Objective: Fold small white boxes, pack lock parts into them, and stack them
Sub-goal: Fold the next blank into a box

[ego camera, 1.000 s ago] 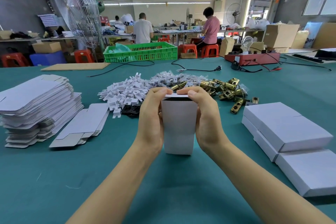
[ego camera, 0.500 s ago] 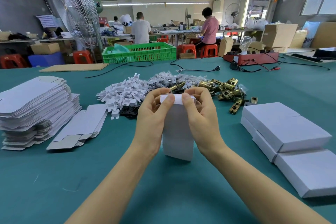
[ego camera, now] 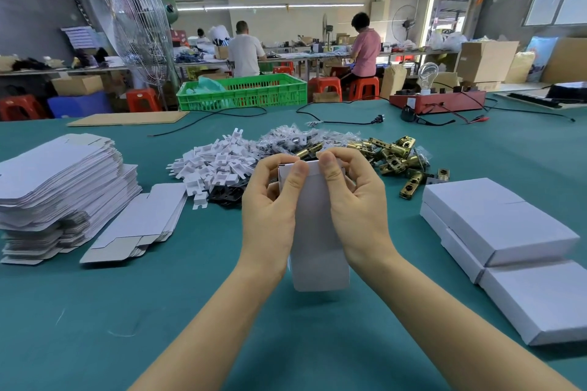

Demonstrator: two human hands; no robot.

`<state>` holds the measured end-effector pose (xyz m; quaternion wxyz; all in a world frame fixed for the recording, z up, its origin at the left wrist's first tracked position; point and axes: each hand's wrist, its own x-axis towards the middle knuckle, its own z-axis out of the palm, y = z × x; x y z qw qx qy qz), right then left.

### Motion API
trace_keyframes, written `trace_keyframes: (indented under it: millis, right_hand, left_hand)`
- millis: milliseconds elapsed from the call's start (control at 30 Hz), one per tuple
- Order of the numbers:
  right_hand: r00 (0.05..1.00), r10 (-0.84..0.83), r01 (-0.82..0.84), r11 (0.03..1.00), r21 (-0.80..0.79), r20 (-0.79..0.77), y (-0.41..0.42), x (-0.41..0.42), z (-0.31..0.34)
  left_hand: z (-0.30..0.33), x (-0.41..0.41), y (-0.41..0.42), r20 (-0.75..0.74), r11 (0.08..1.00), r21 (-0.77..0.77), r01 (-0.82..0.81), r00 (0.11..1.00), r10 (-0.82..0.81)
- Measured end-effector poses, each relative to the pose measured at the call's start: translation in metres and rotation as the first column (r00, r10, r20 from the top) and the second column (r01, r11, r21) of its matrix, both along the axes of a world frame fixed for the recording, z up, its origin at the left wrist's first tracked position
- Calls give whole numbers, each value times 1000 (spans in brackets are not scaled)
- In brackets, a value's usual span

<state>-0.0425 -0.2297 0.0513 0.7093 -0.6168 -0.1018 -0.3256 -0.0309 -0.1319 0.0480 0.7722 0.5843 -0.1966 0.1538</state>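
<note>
Two hands, left (ego camera: pixel 270 216) and right (ego camera: pixel 359 209), at frame center. One upright box (ego camera: pixel 317 247) between them. Three closed boxes (ego camera: pixel 498 225) at right. Two stacks of flat blanks (ego camera: pixel 60 181) at left. One green crate (ego camera: pixel 244 94) upper center.

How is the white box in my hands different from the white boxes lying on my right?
The held box stands upright, top flap unclosed, gripped by both hands; the finished boxes lie flat, closed and untouched on the table. Both are plain white card.
</note>
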Motion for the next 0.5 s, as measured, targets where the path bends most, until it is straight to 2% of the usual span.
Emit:
trace_keyframes:
  millis: [200, 500]
  right_hand:
    - [1000, -9, 9, 1000, 9, 5, 3, -4, 6]
    - [999, -18, 19, 999, 36, -28, 4, -5, 10]
  left_hand:
    - [7, -5, -1, -40, 998, -66, -9, 999, 6]
    - [11, -7, -3, -109, 989, -135, 59, 991, -74]
